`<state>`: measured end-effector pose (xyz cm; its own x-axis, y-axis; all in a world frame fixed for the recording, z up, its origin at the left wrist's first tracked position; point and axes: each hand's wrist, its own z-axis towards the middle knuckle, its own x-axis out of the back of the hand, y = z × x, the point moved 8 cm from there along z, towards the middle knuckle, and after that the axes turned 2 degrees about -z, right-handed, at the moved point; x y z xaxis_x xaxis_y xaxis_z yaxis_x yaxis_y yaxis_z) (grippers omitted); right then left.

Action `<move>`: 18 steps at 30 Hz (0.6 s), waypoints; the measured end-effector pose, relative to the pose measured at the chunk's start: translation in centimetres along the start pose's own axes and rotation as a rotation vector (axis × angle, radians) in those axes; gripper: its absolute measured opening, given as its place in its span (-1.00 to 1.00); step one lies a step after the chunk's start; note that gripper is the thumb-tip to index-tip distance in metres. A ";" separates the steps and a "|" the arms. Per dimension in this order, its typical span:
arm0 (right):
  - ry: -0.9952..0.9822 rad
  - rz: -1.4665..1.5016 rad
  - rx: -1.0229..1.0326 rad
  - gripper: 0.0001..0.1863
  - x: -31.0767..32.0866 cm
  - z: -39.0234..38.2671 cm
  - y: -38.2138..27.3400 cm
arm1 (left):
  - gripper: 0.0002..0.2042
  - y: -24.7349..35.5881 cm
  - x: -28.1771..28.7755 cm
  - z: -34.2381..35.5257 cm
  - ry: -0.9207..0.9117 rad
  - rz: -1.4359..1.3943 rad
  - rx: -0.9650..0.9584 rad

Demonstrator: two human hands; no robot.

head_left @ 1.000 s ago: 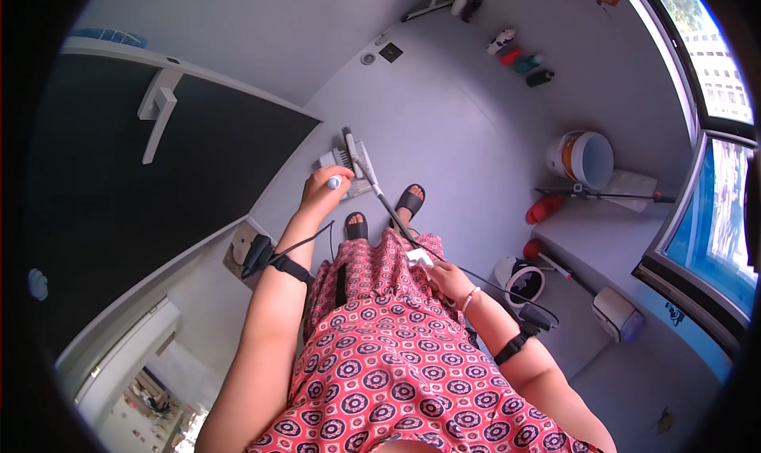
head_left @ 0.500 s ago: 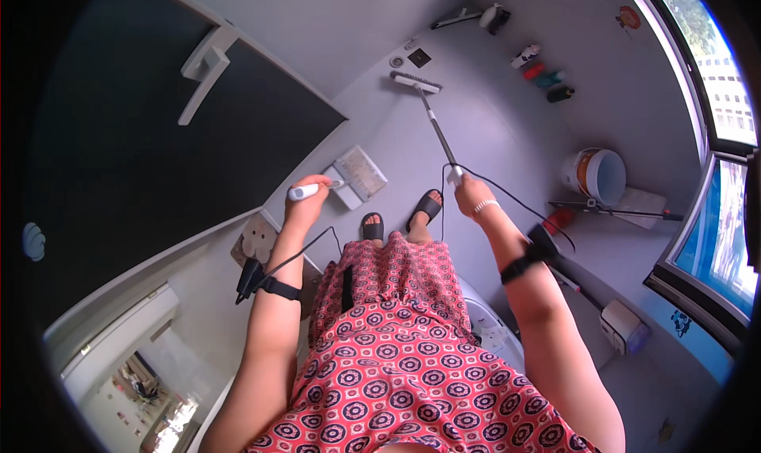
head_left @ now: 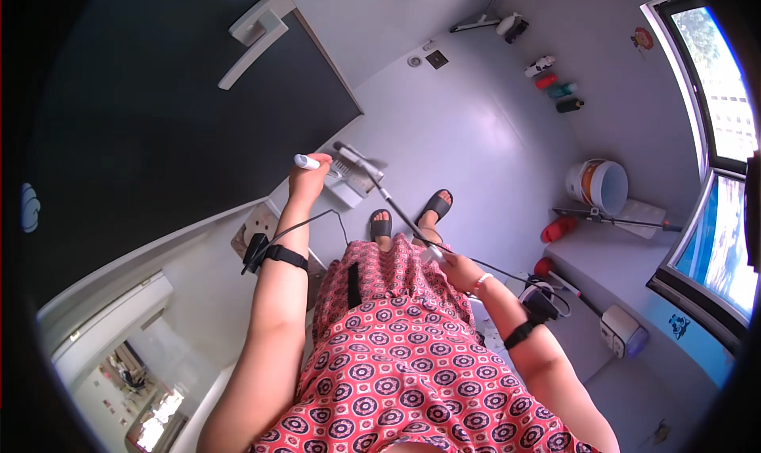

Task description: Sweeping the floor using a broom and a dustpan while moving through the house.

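Note:
My left hand (head_left: 307,179) is closed around the white handle (head_left: 306,162) of a white dustpan (head_left: 346,193), which is low by the dark door. My right hand (head_left: 460,271) grips the lower end of a grey-and-white broom pole (head_left: 400,214) near my patterned skirt. The pole runs away from me to the long brush head (head_left: 357,160), which lies over the dustpan; whether they touch I cannot tell. My feet in dark sandals (head_left: 436,207) stand just right of and below the dustpan.
Dark door (head_left: 158,136) on the left; floor drain (head_left: 437,60) at the back. Several bottles (head_left: 569,104) line the right wall. A bucket (head_left: 609,187), red slippers (head_left: 557,229), another pole tool (head_left: 662,225) and open windows (head_left: 709,243) are at the right.
The brush head went out toward the drain half a second ago and is now pulled back over the dustpan. My right hand has come back toward my body. The view has shifted slightly.

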<state>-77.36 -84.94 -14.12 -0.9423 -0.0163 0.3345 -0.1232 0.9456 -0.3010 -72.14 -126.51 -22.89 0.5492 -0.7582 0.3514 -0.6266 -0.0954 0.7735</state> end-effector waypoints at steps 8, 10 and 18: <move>0.112 0.227 -0.119 -0.58 3.8 -10.4 4.9 | -0.84 0.2 -0.9 -2.6 -0.095 0.119 -0.010; 0.209 0.149 -0.135 -0.57 5.7 -11.4 6.6 | -0.85 -0.1 0.1 -2.2 -0.110 0.110 -0.059; 0.352 0.369 -0.376 -0.77 16.2 -4.1 10.9 | -0.86 9.4 -3.3 -0.3 -0.265 0.173 -0.284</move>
<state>-92.74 -73.59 -8.31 -0.7350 0.3800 0.5616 0.3684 0.9191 -0.1399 -79.68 -124.77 -16.62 0.2648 -0.8908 0.3693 -0.4990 0.2012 0.8429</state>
